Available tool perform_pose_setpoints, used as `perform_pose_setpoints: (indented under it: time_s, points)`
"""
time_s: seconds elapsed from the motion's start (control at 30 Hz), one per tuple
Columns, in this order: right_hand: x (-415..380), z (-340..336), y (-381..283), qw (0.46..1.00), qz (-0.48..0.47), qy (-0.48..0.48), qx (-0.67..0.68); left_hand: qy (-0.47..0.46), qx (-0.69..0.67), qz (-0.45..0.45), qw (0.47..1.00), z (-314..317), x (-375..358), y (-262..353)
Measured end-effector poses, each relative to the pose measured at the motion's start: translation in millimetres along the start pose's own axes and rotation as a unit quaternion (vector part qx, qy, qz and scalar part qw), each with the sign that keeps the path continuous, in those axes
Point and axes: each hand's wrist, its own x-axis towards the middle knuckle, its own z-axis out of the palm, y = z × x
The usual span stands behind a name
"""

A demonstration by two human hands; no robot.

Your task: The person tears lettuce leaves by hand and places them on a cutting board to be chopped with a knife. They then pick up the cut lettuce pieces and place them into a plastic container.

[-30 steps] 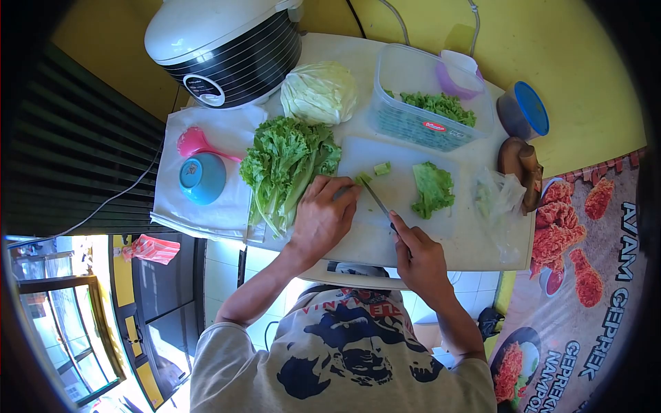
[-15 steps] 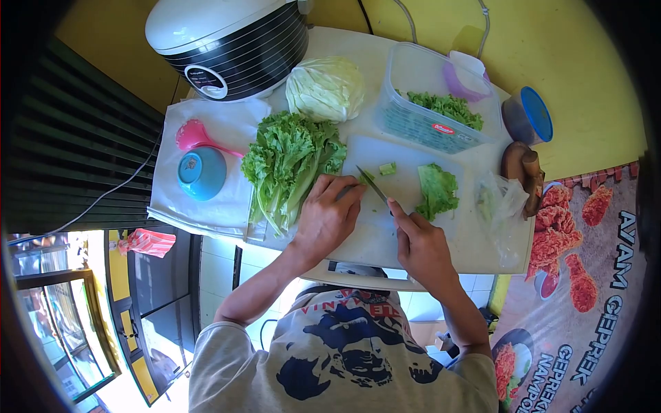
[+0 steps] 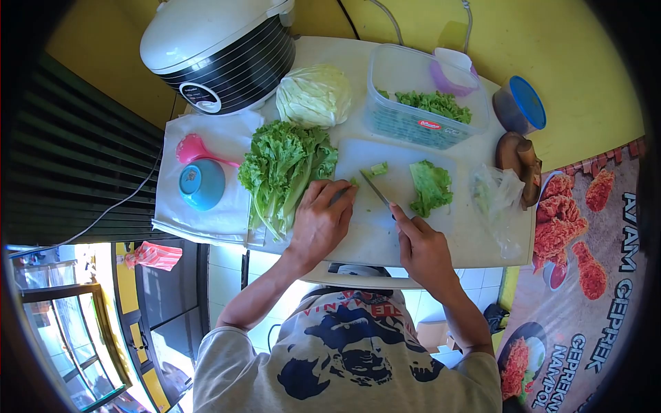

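My right hand (image 3: 421, 242) is closed on the handle of a knife (image 3: 377, 187), its blade pointing up and left over the white cutting board (image 3: 358, 153). My left hand (image 3: 322, 219) has its fingers curled at the board's left edge, with a small bit of green under the fingertips; most of what it grips is hidden. Left of that hand lies a bunch of green lettuce (image 3: 279, 162). A small cut piece of stem (image 3: 379, 168) rests beyond the blade. To the right on the board is a loose lettuce leaf (image 3: 431, 188).
Behind the board stand a cabbage (image 3: 313, 96) and a clear container (image 3: 427, 134) holding lettuce. A rice cooker (image 3: 227, 65), blue bowl (image 3: 202, 184) and pink ladle (image 3: 189, 148) are at left. At right are a plastic bag (image 3: 497, 206), blue-lidded tub (image 3: 520, 104) and brown wooden object (image 3: 513, 155).
The knife has moved slightly away from my left fingertips, leaving a small gap. The whole view has shifted a little. Both hands keep nearly the same pose.
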Motion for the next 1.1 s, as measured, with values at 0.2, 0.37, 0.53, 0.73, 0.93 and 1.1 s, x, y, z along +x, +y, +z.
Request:
perform_pose_setpoints:
  time_s: [0.2, 0.37, 0.53, 0.73, 0.93, 1.1]
  points:
    - [-5.8, -5.1, -2.5, 0.999, 0.033, 0.028, 0.031, -0.022, 0.033, 0.008, 0.999, 0.7, 9.1, 6.7]
    - [-10.6, -11.7, -8.0, 0.997, 0.051, -0.009, 0.058, 0.009, -0.033, -0.051, 0.998, -0.1, 6.7, 9.7]
    - [-12.0, -0.6, -0.8, 1.0, 0.009, -0.01, 0.028, -0.049, -0.018, 0.035, 0.998, -6.9, -1.6, -1.5]
    - [-10.0, -2.7, -7.6, 0.999, 0.001, -0.01, 0.033, -0.03, -0.013, 0.021, 0.999, -6.4, -5.3, 1.0]
    - [-10.5, 0.2, -3.6, 1.0, -0.002, -0.026, 0.008, -0.029, -0.024, 0.017, 0.999, -4.3, -6.7, -1.8]
    - [-2.1, 1.5, -5.5, 1.0, -0.016, -0.02, 0.008, -0.034, -0.041, 0.007, 0.999, -5.4, -6.0, -2.2]
